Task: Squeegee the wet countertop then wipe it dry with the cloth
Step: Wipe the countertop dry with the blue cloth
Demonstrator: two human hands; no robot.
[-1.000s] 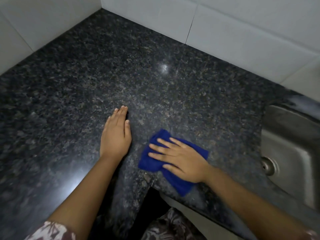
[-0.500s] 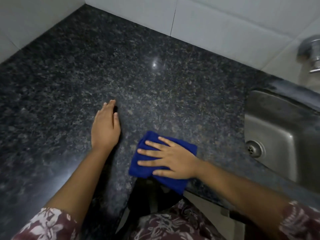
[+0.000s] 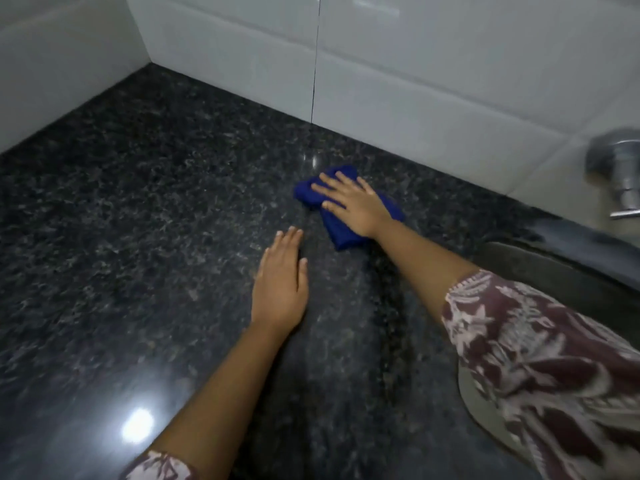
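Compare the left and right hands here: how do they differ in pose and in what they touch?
The right hand presses the blue cloth; the left hand rests on bare countertop. The right hand's fingers are spread; the left hand's lie together. The right hand reaches nearer the tiled wall than the left hand. Both lie flat, palm down, gripping nothing.

Walls: glossy white tiles [image 3: 415,81] on two sides, meeting at the counter's far left corner; a dark grout line [image 3: 316,64] runs upright.
Counter [image 3: 138,220]: dark speckled polished stone.
Light: a bright reflection [image 3: 136,426] near the front left edge, and a small glint [image 3: 313,161] near the back edge.
Right edge: a steel sink [image 3: 571,278], with a blurred metal tap [image 3: 620,171] above it.
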